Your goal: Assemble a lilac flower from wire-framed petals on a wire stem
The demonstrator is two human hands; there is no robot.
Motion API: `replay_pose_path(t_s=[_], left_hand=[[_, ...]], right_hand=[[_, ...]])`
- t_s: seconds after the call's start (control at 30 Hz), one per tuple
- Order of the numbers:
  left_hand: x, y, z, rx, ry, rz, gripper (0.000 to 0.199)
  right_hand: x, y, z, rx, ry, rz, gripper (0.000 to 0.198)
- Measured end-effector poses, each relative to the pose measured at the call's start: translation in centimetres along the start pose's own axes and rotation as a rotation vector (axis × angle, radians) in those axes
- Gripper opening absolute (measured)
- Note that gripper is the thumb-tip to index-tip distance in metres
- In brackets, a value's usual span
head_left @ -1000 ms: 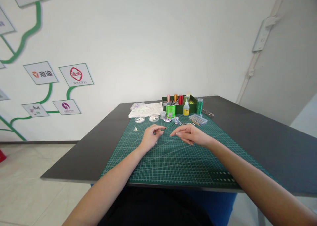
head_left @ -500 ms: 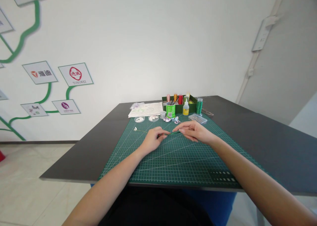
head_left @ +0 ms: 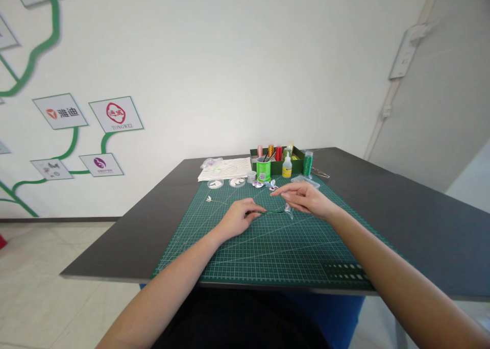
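Observation:
My left hand (head_left: 240,216) is closed in a pinch on a thin green stem (head_left: 274,211), low over the green cutting mat (head_left: 260,257). At the stem's right end hangs a pale, see-through flower piece (head_left: 289,210) with some purple in it. Just above that end is my right hand (head_left: 306,198), its index finger stretched out to the left and its fingers apart, with nothing visible in them. A small white flower (head_left: 209,199) on a thin stem lies on the mat to the left of my left hand.
Behind my hands stand a green can (head_left: 264,170), a glue bottle (head_left: 287,166), a green glitter tube (head_left: 308,164) and a dark green box (head_left: 298,155) with thread spools. Two shallow dishes (head_left: 215,184), shiny purple petals (head_left: 258,184) and white sheets (head_left: 225,169) lie nearby.
My right hand has loosened from the stem's right end and lifted slightly to the right, and the pale flower piece has come into view. My left hand has kept its pinch, shifting slightly.

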State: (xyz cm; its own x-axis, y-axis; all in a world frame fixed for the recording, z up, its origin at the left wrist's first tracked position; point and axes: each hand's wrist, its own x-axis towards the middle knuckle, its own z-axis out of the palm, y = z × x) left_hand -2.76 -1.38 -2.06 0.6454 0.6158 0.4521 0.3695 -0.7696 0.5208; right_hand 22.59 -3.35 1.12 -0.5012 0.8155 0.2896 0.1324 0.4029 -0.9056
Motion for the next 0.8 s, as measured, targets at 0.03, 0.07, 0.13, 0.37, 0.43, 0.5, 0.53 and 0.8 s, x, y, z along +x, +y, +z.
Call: replay_pose_path(t_s=[0.03,0.07,0.13,0.37,0.43,0.5,0.53,0.8], left_hand=[[0.0,0.0,0.0,0.017,-0.009,0.007,0.024],[0.0,0.1,0.0,0.037,-0.019,0.013,0.025],[-0.1,0.2,0.0,0.070,-0.042,0.022,0.026],[-0.2,0.5,-0.1,0.092,-0.089,0.051,0.027],[-0.3,0.5,-0.2,0.102,-0.103,0.068,0.027],[-0.3,0.5,-0.2,0.110,-0.115,0.088,0.027],[-0.3,0.5,-0.2,0.111,-0.119,0.098,0.027],[-0.3,0.9,-0.3,0.100,-0.124,0.121,0.027]], right_hand=[[0.0,0.0,-0.1,0.002,-0.007,-0.001,0.045],[0.0,0.0,-0.1,0.002,-0.014,-0.002,0.045],[-0.1,-0.1,-0.2,-0.001,-0.021,0.000,0.045],[0.1,-0.1,-0.3,-0.015,0.029,0.023,0.047],[0.2,0.0,-0.3,-0.022,0.047,0.028,0.048],[0.3,0.2,-0.4,-0.040,0.061,0.041,0.050],[0.4,0.3,-0.5,-0.051,0.066,0.048,0.051],[0.7,0.9,-1.0,-0.105,0.070,0.101,0.053]])
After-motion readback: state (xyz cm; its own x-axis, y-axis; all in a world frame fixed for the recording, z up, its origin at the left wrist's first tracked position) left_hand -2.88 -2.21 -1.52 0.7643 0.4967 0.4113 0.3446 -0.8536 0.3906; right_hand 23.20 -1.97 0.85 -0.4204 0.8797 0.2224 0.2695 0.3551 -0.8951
